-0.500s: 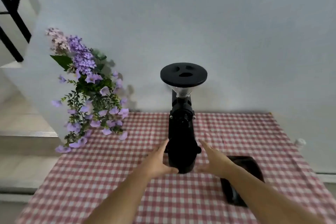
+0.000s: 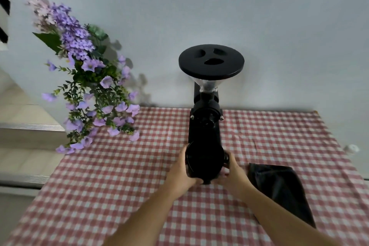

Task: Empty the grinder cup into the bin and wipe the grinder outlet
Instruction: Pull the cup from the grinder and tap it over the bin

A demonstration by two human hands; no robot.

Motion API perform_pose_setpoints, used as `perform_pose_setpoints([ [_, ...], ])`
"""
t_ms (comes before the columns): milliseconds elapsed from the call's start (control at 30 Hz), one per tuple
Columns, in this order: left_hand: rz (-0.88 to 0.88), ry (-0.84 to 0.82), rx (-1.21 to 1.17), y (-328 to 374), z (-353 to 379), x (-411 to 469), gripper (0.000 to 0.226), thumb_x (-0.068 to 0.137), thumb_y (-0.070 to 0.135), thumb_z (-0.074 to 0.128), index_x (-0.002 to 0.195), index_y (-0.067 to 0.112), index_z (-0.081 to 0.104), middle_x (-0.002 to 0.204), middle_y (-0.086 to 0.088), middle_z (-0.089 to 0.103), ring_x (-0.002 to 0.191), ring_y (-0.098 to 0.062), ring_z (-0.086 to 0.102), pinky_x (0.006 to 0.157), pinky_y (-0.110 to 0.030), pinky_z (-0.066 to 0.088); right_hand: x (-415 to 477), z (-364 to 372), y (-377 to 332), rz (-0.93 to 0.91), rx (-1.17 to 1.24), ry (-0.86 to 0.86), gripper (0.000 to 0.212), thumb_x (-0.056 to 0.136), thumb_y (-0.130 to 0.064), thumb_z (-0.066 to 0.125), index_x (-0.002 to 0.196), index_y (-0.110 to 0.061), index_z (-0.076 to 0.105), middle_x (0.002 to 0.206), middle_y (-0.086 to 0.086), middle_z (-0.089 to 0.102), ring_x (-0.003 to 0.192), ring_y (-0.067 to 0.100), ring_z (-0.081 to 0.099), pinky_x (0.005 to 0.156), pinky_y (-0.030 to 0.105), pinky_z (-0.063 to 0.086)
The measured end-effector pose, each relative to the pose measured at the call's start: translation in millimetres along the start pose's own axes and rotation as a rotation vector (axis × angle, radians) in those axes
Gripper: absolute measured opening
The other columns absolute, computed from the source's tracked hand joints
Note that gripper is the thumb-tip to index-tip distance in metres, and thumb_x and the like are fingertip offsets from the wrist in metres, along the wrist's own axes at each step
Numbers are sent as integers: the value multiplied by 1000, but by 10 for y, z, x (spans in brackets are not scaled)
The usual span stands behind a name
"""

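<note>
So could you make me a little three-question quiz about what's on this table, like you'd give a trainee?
1. True or false: both hands are on the grinder cup at the foot of the grinder.
2. Which side of the grinder does the folded black cloth lie on, from the person's view? A) left B) right C) behind it
3. What covers the table?

Key:
1. True: the left hand and right hand clasp it from either side.
2. B; the purple flowers are on the left.
3. A red and white checked tablecloth.
</note>
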State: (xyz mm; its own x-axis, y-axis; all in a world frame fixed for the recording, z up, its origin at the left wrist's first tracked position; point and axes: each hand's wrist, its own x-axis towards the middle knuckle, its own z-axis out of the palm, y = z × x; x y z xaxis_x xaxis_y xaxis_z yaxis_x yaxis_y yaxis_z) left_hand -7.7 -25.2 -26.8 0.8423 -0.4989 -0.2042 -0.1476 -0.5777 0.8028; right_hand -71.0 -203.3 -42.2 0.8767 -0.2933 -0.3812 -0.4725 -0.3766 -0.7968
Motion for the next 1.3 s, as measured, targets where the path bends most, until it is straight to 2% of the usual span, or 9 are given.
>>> perform_pose_setpoints([
  [200, 31, 0, 40, 83, -61, -55, 103, 77, 19, 82, 151, 35, 12, 125, 12, 58, 100, 0, 58, 84, -24, 56, -124, -23, -41, -40, 21, 23, 101, 66, -9, 84, 141, -31, 20, 126, -12, 48, 122, 17, 51, 93, 40, 54],
  [300, 80, -45, 72, 157, -71, -97, 105, 76, 22, 82, 151, 37, 10, 124, 9, 61, 98, -1, 61, 83, -24, 57, -299, -101, -71, -34, 10, 76, 99, 64, -14, 85, 140, -26, 23, 126, -8, 52, 119, 14, 52, 93, 33, 52],
  [400, 155, -104, 97, 316, -35, -116, 111, 75, 23, 83, 152, 38, 5, 130, 6, 57, 111, -9, 60, 90, -25, 53, -537, -202, -56, 1, 48, 146, 95, 66, -13, 83, 140, -23, 24, 118, -11, 55, 107, 9, 56, 81, 21, 52],
  [567, 347, -318, 78, 746, 278, -118, 122, 71, 19, 87, 153, 41, -1, 146, 10, 42, 134, -13, 41, 99, -22, 35, -1130, -488, 123, 63, 82, 407, 96, 64, -15, 85, 137, -23, 24, 113, -13, 50, 112, 9, 49, 94, 28, 44],
  [700, 471, -449, 142, 1191, 743, -213, 132, 66, 30, 90, 149, 45, -12, 145, 3, 49, 129, -20, 50, 95, -25, 42, -1716, -768, 410, 83, 124, 573, 89, 62, -19, 86, 130, -26, 29, 121, -12, 51, 117, 14, 52, 97, 41, 49],
  [967, 650, -698, 128, 2090, 1874, -934, 124, 62, 24, 92, 147, 53, 6, 141, 8, 49, 129, -14, 47, 106, -40, 44, -3087, -1368, 1173, 145, 257, 823, 94, 55, -26, 89, 129, -30, 30, 124, -12, 50, 117, 11, 48, 96, 35, 48],
  [1067, 679, -825, 98, 2388, 2418, -1335, 118, 62, 23, 91, 147, 47, 14, 139, 12, 47, 128, -10, 45, 105, -36, 45, -3683, -1619, 1594, 165, 320, 844, 93, 54, -26, 89, 126, -31, 31, 122, -10, 51, 117, 12, 49, 91, 30, 47],
  [1200, 636, -1014, 149, 2652, 3290, -1916, 123, 63, 25, 91, 153, 40, 8, 142, 5, 48, 122, -9, 49, 97, -25, 46, -4558, -1915, 2280, 201, 464, 842, 106, 42, -34, 89, 130, -22, 31, 124, -2, 51, 120, 18, 49, 98, 45, 49],
  [1300, 600, -1149, 221, 2716, 3913, -2331, 126, 64, 29, 90, 154, 38, 2, 140, 4, 51, 119, -13, 54, 89, -26, 53, -5107, -1961, 2764, 239, 592, 859, 107, 42, -26, 87, 131, -13, 30, 119, -2, 51, 112, 12, 54, 88, 28, 53],
])
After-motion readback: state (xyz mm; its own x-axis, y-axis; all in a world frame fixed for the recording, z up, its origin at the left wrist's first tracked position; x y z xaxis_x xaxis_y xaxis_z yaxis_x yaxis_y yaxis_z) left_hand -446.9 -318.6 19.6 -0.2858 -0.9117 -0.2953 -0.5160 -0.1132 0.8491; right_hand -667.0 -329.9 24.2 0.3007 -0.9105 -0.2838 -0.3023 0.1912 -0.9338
